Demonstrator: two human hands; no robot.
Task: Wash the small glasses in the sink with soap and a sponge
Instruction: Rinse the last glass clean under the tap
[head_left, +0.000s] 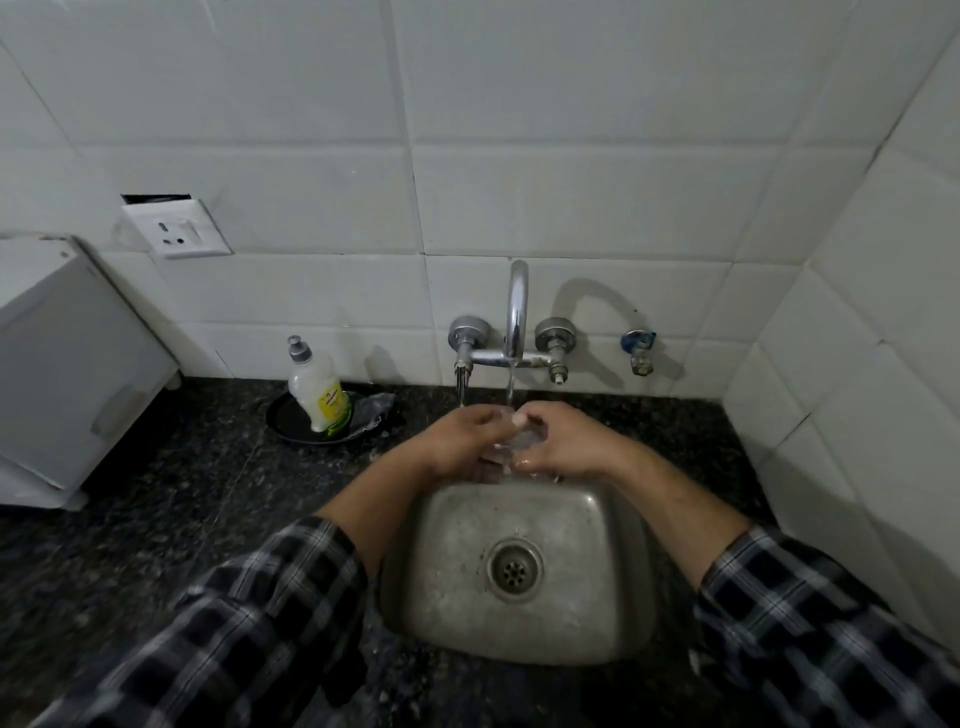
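Note:
A small clear glass (525, 442) is held between both hands above the back edge of the steel sink (452, 587), right under the water running from the tap (518, 312). My left hand (462, 441) grips the glass from the left. From the right, my right hand (563, 441) curls its fingers over the rim. Most of the glass is hidden by the fingers. No sponge shows in either hand. A soap bottle (317, 389) with a yellow label leans in a black dish (283, 423) left of the tap.
Dark granite counter (171, 499) surrounds the sink. A white appliance (67, 364) stands at the left, a wall socket (176, 231) above it. A crumpled scrubber (376, 410) lies on the dish's right. A side valve (640, 353) juts from the tiled wall.

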